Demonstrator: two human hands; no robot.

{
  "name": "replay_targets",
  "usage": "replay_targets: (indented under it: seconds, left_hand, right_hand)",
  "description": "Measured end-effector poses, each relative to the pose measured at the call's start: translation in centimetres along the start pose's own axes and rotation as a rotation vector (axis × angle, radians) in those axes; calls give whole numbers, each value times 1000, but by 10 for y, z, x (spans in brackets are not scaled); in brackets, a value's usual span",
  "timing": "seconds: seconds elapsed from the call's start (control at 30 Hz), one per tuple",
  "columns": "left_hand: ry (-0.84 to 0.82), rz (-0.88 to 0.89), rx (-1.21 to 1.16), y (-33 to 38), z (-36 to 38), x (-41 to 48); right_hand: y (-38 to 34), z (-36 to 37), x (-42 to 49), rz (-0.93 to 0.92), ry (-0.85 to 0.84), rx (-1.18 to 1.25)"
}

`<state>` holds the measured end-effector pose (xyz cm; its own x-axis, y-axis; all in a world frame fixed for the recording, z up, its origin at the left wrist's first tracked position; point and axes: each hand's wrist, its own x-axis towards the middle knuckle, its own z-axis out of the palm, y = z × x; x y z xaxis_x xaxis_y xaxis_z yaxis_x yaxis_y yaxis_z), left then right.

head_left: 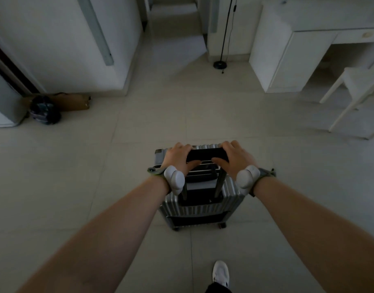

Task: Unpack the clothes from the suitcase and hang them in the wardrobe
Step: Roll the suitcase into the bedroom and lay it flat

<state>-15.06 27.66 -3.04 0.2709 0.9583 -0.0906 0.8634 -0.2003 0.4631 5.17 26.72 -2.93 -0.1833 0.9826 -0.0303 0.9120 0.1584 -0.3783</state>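
Observation:
A silver ribbed suitcase (200, 205) stands upright and closed on the tiled floor in front of me, on its wheels. Its black telescopic handle (205, 155) is extended. My left hand (178, 158) grips the handle's left end and my right hand (234, 158) grips its right end, thumbs underneath. Both wrists carry white sensor units on straps. No clothes are visible. A white wardrobe (65, 43) with a long vertical door handle stands at the far left, its doors closed.
A dark bag (44, 111) and a brown box (74, 101) lie by the wardrobe's base. A floor lamp base (220, 64) stands ahead near a passage. A white desk (304, 49) and white chair (355, 96) are at the right. My white shoe (220, 273) is below.

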Motion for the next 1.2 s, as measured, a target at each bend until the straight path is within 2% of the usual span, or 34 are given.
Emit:
replay_targets:
  seconds: [0.4,0.8,1.0,1.13,1.2]
  left_hand:
    - [28,-136,146,-17,-25,78]
    - [52,-75,199,-63,-48,149]
    - [24,-36,234,-101,-74,199]
    - [26,-12,246,-127,-93,236]
    - [29,-36,224,-137,-103,256]
  right_hand:
    - [12,-3,110,-101,-53,-3]
    - [-1,-5,194,-114,-55,-10]
    - [-25,-2,250,-54,-11,-103]
    - [-46,-4,295,-107,47,-316]
    - [-55,-2,320,-122,28,-314]
